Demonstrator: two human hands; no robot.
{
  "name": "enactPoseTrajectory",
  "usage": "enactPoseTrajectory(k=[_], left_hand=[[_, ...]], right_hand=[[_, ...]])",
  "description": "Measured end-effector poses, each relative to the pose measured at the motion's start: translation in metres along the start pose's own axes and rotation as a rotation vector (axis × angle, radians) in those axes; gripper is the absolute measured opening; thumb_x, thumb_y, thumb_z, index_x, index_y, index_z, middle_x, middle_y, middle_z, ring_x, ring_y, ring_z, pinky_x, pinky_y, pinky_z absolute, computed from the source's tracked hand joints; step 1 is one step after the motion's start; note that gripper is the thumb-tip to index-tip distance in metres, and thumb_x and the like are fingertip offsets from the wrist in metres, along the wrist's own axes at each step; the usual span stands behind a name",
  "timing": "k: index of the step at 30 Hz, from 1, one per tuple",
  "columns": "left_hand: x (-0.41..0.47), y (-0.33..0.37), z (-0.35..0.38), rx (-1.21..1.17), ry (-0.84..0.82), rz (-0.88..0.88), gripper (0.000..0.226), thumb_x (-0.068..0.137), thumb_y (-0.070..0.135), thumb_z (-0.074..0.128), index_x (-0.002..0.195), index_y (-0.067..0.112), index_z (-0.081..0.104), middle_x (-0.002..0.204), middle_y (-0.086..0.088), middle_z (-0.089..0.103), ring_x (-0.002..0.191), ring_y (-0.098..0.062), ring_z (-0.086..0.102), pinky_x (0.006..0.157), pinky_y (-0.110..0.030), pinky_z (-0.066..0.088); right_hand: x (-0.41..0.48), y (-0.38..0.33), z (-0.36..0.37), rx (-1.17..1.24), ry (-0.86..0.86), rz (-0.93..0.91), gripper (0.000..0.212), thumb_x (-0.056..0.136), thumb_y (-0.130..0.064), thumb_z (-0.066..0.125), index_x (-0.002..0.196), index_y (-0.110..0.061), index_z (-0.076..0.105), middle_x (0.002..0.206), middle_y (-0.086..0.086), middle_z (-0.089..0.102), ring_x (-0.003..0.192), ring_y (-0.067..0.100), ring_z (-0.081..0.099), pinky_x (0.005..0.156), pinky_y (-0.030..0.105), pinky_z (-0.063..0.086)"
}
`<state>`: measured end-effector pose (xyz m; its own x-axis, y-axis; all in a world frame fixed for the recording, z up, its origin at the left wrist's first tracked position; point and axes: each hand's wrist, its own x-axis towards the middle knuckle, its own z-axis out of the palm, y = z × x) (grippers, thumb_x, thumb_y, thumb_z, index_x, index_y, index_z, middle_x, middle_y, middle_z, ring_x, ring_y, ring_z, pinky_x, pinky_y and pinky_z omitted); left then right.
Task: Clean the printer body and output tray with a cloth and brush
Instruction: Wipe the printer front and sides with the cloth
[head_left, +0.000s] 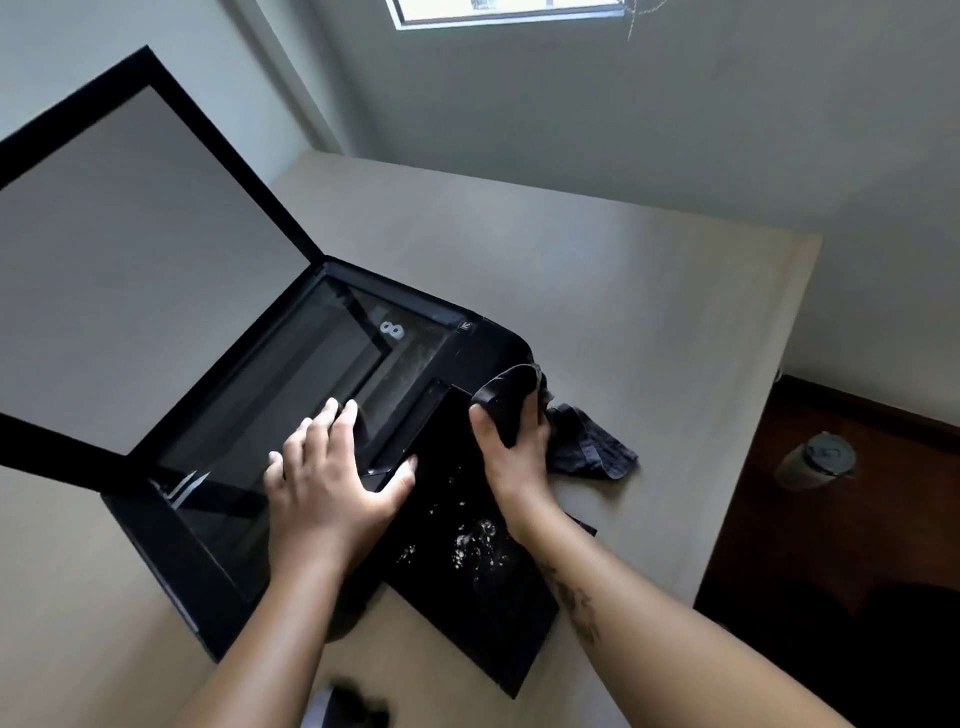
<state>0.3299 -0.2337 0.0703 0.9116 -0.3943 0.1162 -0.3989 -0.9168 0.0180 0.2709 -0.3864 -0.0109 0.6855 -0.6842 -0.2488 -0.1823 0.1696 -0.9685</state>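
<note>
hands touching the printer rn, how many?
2. The left hand lies flat, fingers spread, on the printer at the scanner glass edge. The right hand grips a dark cloth pressed on the printer's right side.

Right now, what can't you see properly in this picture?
- Head view: the dark thing at the bottom edge is blurred and cut off.
- The left hand hides part of the printer.
- The cup on the floor is too blurry to identify surely.

The single head view looks steeply down, close over the printer (291, 415) on the table (597, 291).
</note>
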Motion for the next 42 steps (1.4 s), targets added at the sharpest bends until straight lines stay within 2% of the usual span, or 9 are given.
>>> enactPoseTrajectory(k=[3,6,11,17,21,26,31,34,42], left_hand=[[0.001,0.001,-0.001,-0.001,-0.005,-0.003,0.094,0.068,0.08,0.039,0.145,0.026,0.034,0.153,0.002,0.033,0.14,-0.025,0.027,0.113,-0.054,0.023],[0.002,0.001,-0.001,0.004,-0.007,-0.002,0.095,0.068,0.08,0.039,0.145,0.026,0.034,0.153,0.002,0.034,0.14,-0.025,0.028,0.113,-0.055,0.024],[0.001,0.002,-0.002,0.008,-0.01,-0.011,0.095,0.067,0.08,0.038,0.145,0.025,0.035,0.152,0.001,0.035,0.138,-0.026,0.03,0.111,-0.056,0.027],[0.003,0.002,0.0,0.009,-0.016,-0.019,0.096,0.066,0.08,0.037,0.146,0.026,0.035,0.153,0.002,0.034,0.138,-0.024,0.029,0.112,-0.053,0.026],[0.003,0.002,0.0,0.014,-0.013,-0.014,0.095,0.067,0.079,0.038,0.145,0.025,0.035,0.153,0.001,0.034,0.139,-0.025,0.029,0.112,-0.053,0.025],[0.004,0.002,0.0,0.021,-0.014,-0.015,0.096,0.068,0.08,0.037,0.146,0.025,0.034,0.153,0.001,0.033,0.139,-0.025,0.027,0.113,-0.054,0.024],[0.004,0.003,0.0,0.028,-0.019,-0.008,0.095,0.069,0.081,0.037,0.146,0.026,0.032,0.154,0.002,0.032,0.141,-0.024,0.025,0.114,-0.053,0.022],[0.004,0.002,-0.001,0.028,-0.02,-0.015,0.096,0.068,0.081,0.035,0.147,0.026,0.031,0.155,0.003,0.03,0.141,-0.023,0.024,0.115,-0.052,0.021],[0.003,0.005,-0.001,0.023,-0.009,-0.034,0.095,0.068,0.081,0.035,0.147,0.027,0.032,0.154,0.004,0.031,0.141,-0.021,0.025,0.115,-0.052,0.02]], right_hand=[[0.011,-0.015,-0.002,0.068,-0.029,0.042,0.108,0.058,-0.096,0.035,0.149,-0.046,0.006,0.16,-0.009,0.002,0.147,0.016,0.002,0.12,0.045,0.007],[0.023,-0.03,-0.006,0.079,0.003,0.159,0.093,0.071,-0.087,0.03,0.15,-0.042,0.007,0.16,0.001,0.005,0.147,0.025,0.007,0.119,0.047,0.011],[0.004,-0.012,-0.002,-0.257,-0.058,-0.341,0.062,0.088,-0.07,0.03,0.143,-0.06,0.004,0.16,0.0,-0.009,0.146,0.013,-0.013,0.12,0.038,0.003],[0.016,-0.014,-0.001,-0.264,-0.006,-0.33,0.056,0.09,-0.062,0.038,0.142,-0.058,0.018,0.158,0.005,0.005,0.147,0.029,0.009,0.117,0.048,0.024],[0.028,0.001,-0.019,-0.628,0.023,-0.653,0.048,0.098,-0.046,0.039,0.142,-0.053,0.022,0.152,0.011,0.025,0.135,0.041,0.028,0.112,0.052,0.032],[0.039,-0.013,-0.03,-0.715,-0.147,-0.552,0.066,0.09,-0.049,0.055,0.142,-0.055,0.014,0.152,-0.003,-0.007,0.144,0.037,0.005,0.104,0.057,0.04],[0.052,-0.008,-0.052,-1.006,0.006,-1.313,0.042,0.092,-0.026,0.061,0.134,-0.027,0.055,0.141,0.006,0.039,0.139,0.037,0.016,0.105,0.063,0.036],[0.078,-0.014,-0.062,-1.099,-0.109,-1.436,0.047,0.093,-0.039,0.056,0.139,-0.039,0.046,0.129,0.007,0.056,0.141,0.039,0.025,0.113,0.053,0.03],[0.078,-0.024,-0.053,-0.972,-0.172,-1.425,0.04,0.077,-0.033,0.064,0.117,-0.029,0.061,0.124,0.008,0.045,0.128,0.032,0.041,0.112,0.046,0.03]])
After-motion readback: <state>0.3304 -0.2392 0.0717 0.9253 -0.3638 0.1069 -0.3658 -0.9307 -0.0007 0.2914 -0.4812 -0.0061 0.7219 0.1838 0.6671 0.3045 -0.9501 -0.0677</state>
